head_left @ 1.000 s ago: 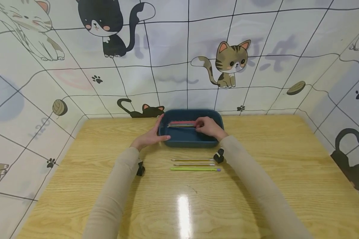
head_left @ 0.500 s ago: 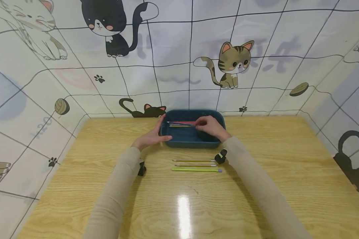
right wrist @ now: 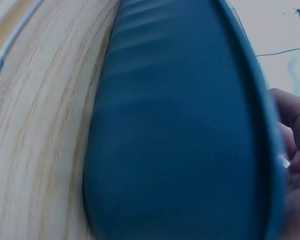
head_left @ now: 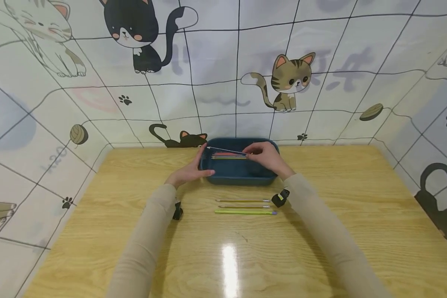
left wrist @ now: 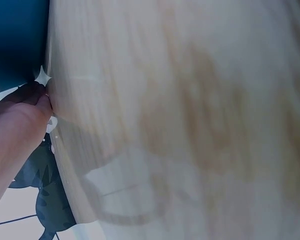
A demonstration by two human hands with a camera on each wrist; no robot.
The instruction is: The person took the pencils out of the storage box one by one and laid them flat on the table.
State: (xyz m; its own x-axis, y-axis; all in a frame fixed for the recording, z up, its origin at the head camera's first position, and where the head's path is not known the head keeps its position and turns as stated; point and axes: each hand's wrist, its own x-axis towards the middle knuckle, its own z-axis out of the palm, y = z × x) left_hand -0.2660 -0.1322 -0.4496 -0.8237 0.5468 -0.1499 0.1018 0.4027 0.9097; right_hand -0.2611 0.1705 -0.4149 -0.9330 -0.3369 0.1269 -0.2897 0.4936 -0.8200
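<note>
My right hand [head_left: 269,156] pinches one end of a slim pencil [head_left: 223,150] in the head view. The pencil slants over the blue tray [head_left: 242,181], its pale tip near the tray's back left corner. Beneath it lie several coloured pencils [head_left: 229,157], partly hidden by the hand. My left hand [head_left: 189,170] holds the tray's left end, thumb over the rim and fingers along the outside. In the left wrist view, part of the left hand [left wrist: 20,120] shows against the tray [left wrist: 17,40]. The right wrist view has the tray wall [right wrist: 175,120] hiding most of the right hand [right wrist: 297,135].
Before the tray, two yellowish pencils [head_left: 242,200] and a lime-green pencil [head_left: 243,212] lie parallel on the wooden table [head_left: 193,256]. A cat-patterned wall covering [head_left: 216,95] rises right behind the tray.
The right hand has lifted the pencil from among the others; its far tip has swung up toward the tray's back left corner. The left hand stays at the tray's left end.
</note>
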